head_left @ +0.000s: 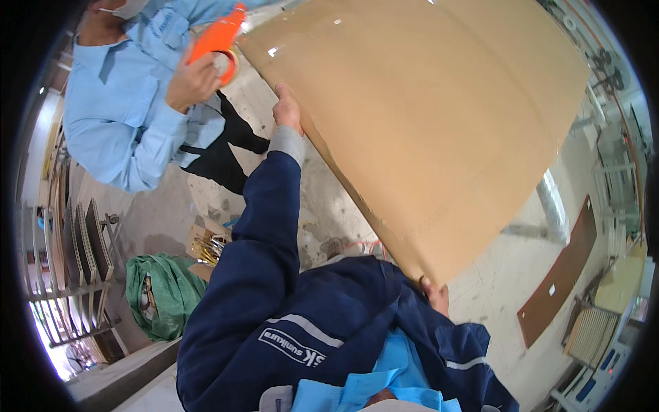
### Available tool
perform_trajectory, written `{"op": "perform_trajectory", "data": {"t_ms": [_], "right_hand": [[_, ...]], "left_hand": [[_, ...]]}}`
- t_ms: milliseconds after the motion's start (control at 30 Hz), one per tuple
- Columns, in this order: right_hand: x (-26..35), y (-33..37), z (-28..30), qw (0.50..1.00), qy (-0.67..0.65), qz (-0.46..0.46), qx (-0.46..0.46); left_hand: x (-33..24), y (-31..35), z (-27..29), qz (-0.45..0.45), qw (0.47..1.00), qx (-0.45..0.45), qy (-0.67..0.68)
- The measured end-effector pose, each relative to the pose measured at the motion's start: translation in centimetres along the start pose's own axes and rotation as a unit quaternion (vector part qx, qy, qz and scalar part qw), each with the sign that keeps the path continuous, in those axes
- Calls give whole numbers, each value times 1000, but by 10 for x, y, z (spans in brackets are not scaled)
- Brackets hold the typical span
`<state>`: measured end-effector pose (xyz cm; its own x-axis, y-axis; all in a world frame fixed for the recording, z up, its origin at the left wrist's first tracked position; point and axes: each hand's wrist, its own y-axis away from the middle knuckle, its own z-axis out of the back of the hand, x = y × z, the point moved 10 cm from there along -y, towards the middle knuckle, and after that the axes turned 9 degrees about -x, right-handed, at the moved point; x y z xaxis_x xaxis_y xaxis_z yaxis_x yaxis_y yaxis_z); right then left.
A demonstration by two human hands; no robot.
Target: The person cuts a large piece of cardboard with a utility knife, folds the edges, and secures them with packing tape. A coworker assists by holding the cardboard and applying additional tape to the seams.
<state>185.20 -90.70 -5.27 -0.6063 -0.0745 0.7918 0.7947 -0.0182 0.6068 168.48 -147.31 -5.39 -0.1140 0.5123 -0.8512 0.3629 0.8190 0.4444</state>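
Observation:
A large brown cardboard sheet (439,130) fills the upper middle and right, tilted, with small shiny patches near its far left edge. My left hand (287,111) grips its left edge, arm stretched forward. Closer to my body, my right hand (435,296) is closed on the near corner, thumb on top; its other fingers are mostly hidden. At the upper left, a co-worker in a light blue shirt holds an orange tape dispenser (218,42) with a roll in it, beside the sheet's far left corner.
A green sack (163,295) and an open carton of odd pieces (207,248) stand on the floor at left. Further left is a metal rack (65,292) with upright panels. At right lie a brown board (559,275) and a clear plastic-wrapped roll (553,208).

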Motion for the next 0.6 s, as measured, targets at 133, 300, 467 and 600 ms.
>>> {"op": "perform_trajectory", "data": {"t_ms": [133,300,467,600], "right_hand": [[0,9,-8,994,-105,6,4],[-6,6,-10,997,-81,13,9],[-14,7,-12,995,-98,-3,16],[-14,8,-11,992,-126,4,-8]], "left_hand": [[39,71,10,27,999,43,22],[76,160,20,-36,997,64,-4],[100,184,24,22,997,67,15],[103,182,24,45,998,39,-14]]}}
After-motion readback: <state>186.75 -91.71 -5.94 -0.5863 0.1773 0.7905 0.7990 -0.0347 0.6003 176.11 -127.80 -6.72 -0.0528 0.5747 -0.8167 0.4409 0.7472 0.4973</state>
